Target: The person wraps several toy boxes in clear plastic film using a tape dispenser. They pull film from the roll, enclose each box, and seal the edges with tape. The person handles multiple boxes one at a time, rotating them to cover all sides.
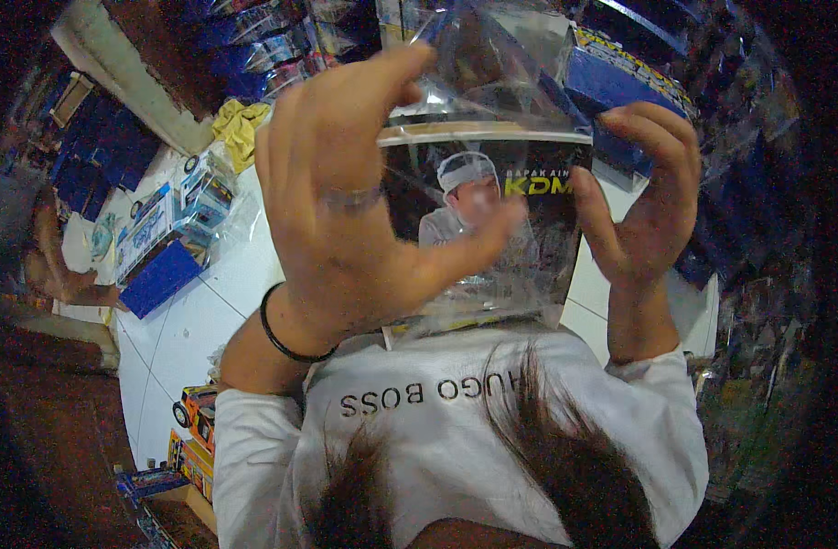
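Observation:
A black printed box [552, 229] with a pale top edge stands before my chest, inside a clear plastic bag [478, 69] that reaches up above it. My left hand [337, 192] is closed around the left side of the bag, its thumb lying across the front of the box. A ring and a black wristband show on that hand and wrist. At the right edge, my right hand [648, 197] has its thumb against the box's side and its curled fingers at the plastic. The plastic's glare and the hands hide parts of the box.
On the white tiled floor [186, 352] at left lie boxed blue toy vehicles [163, 220] and yellow crumpled material [239, 128]. Another person's arm [67, 265] reaches in there. Orange toy trucks [195, 425] stand lower left. A blue box [625, 82] lies beyond my right hand.

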The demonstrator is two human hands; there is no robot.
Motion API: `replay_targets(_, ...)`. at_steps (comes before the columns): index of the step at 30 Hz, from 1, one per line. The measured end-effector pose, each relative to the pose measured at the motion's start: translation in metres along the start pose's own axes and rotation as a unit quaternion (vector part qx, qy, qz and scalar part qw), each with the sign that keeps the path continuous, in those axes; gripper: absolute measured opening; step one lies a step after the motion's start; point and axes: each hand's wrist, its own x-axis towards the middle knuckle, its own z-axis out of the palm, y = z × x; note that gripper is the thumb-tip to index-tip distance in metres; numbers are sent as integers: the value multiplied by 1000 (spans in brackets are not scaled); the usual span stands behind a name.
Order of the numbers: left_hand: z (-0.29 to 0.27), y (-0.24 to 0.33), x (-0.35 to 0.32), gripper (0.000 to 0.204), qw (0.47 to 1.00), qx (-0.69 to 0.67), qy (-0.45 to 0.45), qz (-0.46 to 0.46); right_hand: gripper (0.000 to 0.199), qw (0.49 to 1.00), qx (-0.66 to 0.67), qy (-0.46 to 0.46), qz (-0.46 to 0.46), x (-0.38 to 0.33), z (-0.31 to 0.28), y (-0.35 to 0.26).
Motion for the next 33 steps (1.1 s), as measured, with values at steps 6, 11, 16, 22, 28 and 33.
replay_targets(6, -10, 1, 6, 8, 994, -68, -26, -76, 43, 985, -116, -110, -59, 15, 15, -25)
replay_targets(11, -11, 0, 2, 5, 993, -107, 1, -41, 36, 980, -112, -125, -111, 4, 32, -21)
replay_targets(16, -14, -3, -3, 11, 994, -98, -13, -34, 30, 981, -76, -115, -134, -8, 30, -17)
replay_targets(22, -12, -17, -7, 69, 998, -47, -45, 16, 28, 932, 178, -260, -177, -10, -2, -9)
replay_targets(28, -15, -7, -25, 89, 970, 73, -232, 27, 64, 946, 3, -317, -59, -22, 1, -20)
replay_targets(33, -18, 11, -41, 88, 923, 10, -374, 89, 65, 887, 246, -367, -133, 4, -5, -28)
